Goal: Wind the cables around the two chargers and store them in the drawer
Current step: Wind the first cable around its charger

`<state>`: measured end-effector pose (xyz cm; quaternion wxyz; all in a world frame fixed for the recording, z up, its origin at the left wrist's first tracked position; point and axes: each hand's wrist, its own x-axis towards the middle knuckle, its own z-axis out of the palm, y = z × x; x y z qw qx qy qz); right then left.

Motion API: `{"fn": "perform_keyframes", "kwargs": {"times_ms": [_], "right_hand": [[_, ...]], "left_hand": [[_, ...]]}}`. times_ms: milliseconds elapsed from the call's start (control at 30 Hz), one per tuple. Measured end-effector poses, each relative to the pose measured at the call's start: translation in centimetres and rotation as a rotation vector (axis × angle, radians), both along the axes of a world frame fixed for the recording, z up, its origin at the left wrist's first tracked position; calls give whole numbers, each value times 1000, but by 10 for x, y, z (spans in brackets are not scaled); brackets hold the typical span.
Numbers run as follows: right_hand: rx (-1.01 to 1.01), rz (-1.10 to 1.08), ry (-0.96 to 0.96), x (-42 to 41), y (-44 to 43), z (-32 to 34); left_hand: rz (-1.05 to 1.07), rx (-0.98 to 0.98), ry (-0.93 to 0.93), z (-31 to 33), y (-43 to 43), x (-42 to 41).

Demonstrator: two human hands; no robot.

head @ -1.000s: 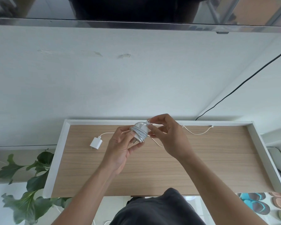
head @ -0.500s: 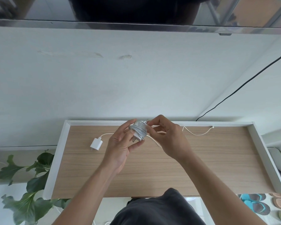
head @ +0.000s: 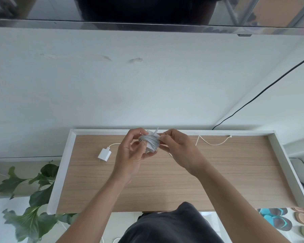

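My left hand (head: 130, 155) holds a white charger (head: 150, 142) above the wooden shelf top, with its cable wound around it in several grey-white loops. My right hand (head: 179, 151) pinches the cable's free end at the charger's right side; a short tip sticks up above the coil. A second white charger (head: 104, 154) lies flat on the wood to the left. Its thin white cable (head: 212, 142) runs behind my hands and ends in a plug at the back right. No drawer is in view.
The wooden top (head: 165, 186) has a raised white rim (head: 286, 165) at the back and both sides. A black wire (head: 263, 90) runs down the wall at right. A leafy plant (head: 33, 199) stands at lower left, sandals (head: 277, 220) on the floor at lower right.
The charger has been turned in my left hand and lifted slightly toward the back rim. My right hand has brought the cable end in against the coil.
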<state>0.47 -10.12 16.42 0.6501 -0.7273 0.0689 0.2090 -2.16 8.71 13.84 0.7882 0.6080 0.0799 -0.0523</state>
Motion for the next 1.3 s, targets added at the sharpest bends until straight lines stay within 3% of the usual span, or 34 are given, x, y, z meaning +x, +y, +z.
{"fn": "perform_keyframes", "kwargs": {"times_ms": [67,133,467,633,767,1000,1167,1300], "right_hand": [[178,-41,183,4,1,4],[224,-15,248,4,-1,11],[153,19,324,3,-4,-4],[165,-36,378,3,18,-25],[342,31,550,6,36,-36],[376,78,775,3,92,-56],[214,200,868,2,120,-77],[-118,319,637,1,133,-116]], "left_hand": [[8,6,-26,-2,-2,-1],[13,6,-38,-5,-1,-2],[-65,-42,55,-24,9,-19],[22,-80,121,-33,15,-26],[100,-57,127,-40,35,-31],[266,-146,190,-58,69,-52],[330,-141,288,-86,90,-80],[474,-74,432,-124,103,-87]]}}
